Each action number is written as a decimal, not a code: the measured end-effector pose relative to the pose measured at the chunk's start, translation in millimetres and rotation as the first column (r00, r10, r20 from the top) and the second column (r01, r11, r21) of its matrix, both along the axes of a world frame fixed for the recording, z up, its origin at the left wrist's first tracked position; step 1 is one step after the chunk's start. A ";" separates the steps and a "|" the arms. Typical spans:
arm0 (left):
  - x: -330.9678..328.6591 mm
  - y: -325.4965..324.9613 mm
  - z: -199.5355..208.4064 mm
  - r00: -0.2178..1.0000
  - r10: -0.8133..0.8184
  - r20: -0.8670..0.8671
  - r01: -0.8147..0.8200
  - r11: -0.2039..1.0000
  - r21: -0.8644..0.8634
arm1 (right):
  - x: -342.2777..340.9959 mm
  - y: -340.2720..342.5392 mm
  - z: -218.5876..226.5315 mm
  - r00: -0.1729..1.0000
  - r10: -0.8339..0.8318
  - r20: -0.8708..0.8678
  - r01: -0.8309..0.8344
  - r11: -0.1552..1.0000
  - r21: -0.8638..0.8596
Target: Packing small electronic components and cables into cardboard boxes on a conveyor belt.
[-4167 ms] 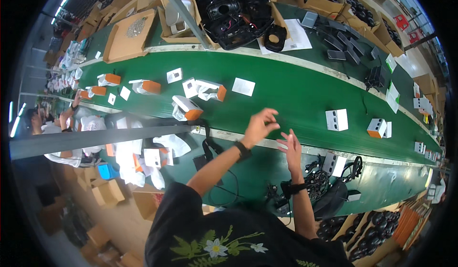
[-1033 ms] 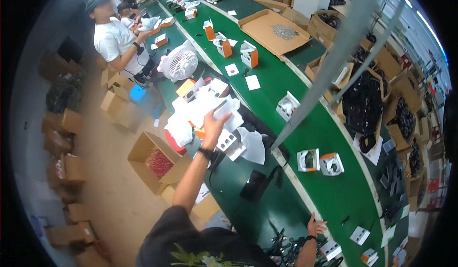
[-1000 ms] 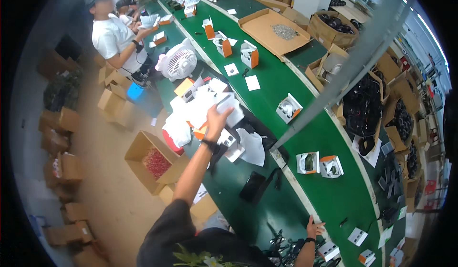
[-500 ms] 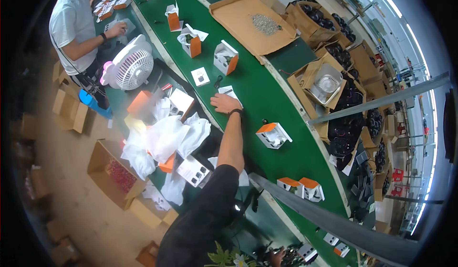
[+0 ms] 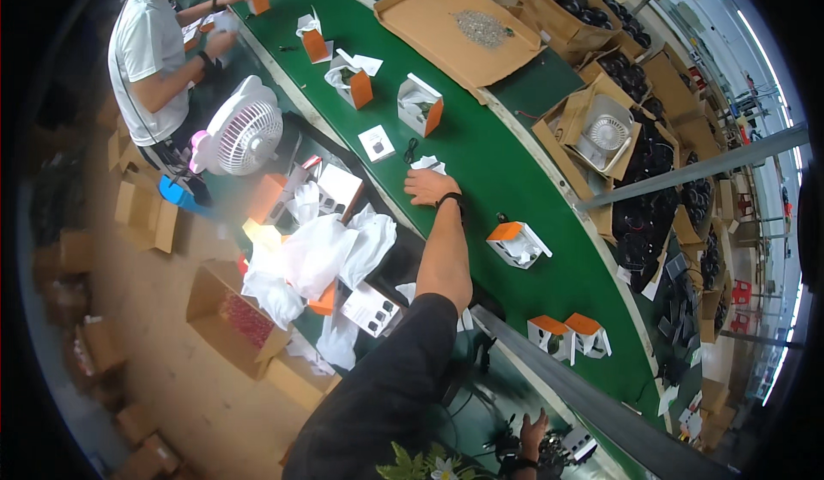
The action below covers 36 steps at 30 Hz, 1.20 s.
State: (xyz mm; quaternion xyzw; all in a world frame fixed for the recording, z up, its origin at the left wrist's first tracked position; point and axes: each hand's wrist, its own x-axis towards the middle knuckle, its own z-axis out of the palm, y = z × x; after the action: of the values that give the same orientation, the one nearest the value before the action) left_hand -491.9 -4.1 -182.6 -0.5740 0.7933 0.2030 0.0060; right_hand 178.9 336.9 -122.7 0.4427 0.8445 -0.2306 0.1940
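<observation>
White fan [image 5: 249, 132] and heaped white bags [image 5: 318, 253] on desk [image 5: 502, 386]. Left hand [image 5: 432, 188] at white sheet [image 5: 430, 163] on green belt [image 5: 485, 171]; fingers bent over near edge, grip cannot be told. Right hand [image 5: 533, 434]: fingers parted, apparently empty, beside black cables [image 5: 554, 456], white box [image 5: 580, 444].

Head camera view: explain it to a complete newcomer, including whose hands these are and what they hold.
There is no machine arm here: these are a person's bare hands, seen from a camera on that person's head, looking down. The left hand reaches over the green belt to a white paper; I cannot tell whether it grips it. The right hand, low in the picture, is open near black cables, with nothing visibly held. Open orange-and-white boxes stand on the belt; white bags and a fan sit beside it.
</observation>
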 end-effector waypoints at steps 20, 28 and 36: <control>-45.1 -148.0 -8.1 0.988 0.029 -0.150 -0.039 0.997 -0.064 | 70.5 18.8 -27.1 0.991 0.115 0.064 -0.118 0.992 0.042; -39.1 -114.5 -14.2 0.990 0.034 -0.139 -0.043 0.997 -0.063 | 60.1 32.1 -8.3 0.990 0.142 0.003 -0.142 0.989 -0.046; -31.4 -123.0 -8.9 0.982 0.145 -0.121 -0.143 0.989 0.024 | 82.1 41.0 -8.8 0.995 0.098 0.033 -0.094 0.989 -0.113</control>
State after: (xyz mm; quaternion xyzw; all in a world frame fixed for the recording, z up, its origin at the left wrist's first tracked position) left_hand -523.3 -127.2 -191.5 -0.6163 0.7470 0.2436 -0.0530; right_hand 261.0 377.9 -131.5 0.3944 0.8467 -0.2592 0.2455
